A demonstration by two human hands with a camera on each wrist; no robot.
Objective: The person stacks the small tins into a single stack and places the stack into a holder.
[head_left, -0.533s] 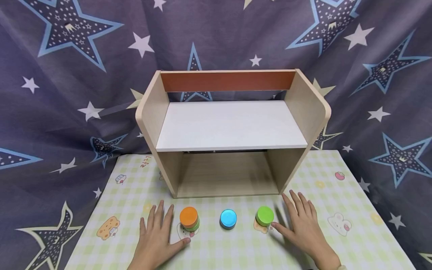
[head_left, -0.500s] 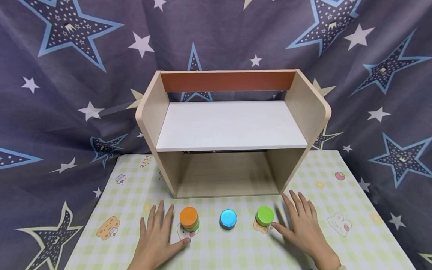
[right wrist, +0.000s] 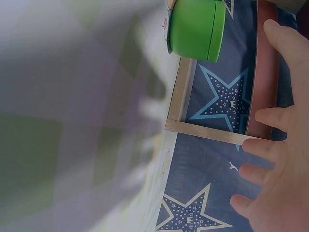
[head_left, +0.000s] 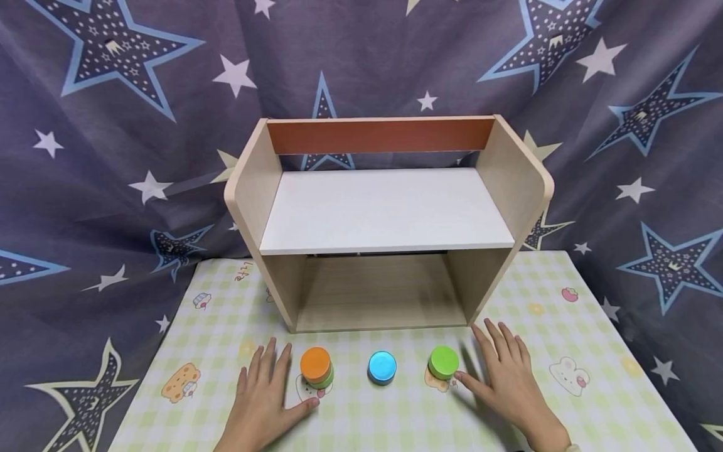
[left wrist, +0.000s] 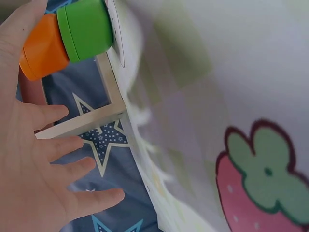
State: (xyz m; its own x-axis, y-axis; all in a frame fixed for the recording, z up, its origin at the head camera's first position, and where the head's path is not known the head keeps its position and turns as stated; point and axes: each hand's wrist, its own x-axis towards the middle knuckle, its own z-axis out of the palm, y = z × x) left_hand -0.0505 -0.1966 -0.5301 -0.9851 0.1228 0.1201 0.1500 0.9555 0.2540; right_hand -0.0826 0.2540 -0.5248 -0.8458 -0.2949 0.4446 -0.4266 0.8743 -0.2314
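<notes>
On the checked tablecloth, a small round orange tub (head_left: 315,363) sits stacked on a green tub (left wrist: 86,30). A single tub with a blue lid (head_left: 382,364) stands in the middle, and another green tub (head_left: 443,362) stands to its right. My left hand (head_left: 262,395) is spread beside the stack, fingers forward, its thumb in front of the stack and nothing in its grasp. My right hand (head_left: 504,384) is spread too and holds nothing. Its thumb tip lies right at the lower right side of the single green tub.
Behind the tubs stands a two-level wooden shelf unit (head_left: 386,210) with a white upper board and a reddish back strip. Its bottom front edge lies just past the tubs. A dark star-patterned curtain (head_left: 113,220) hangs behind and beside the table (head_left: 220,333).
My left little finger has drawn in slightly toward the others. The tubs, the shelf unit and my right hand stay where they were.
</notes>
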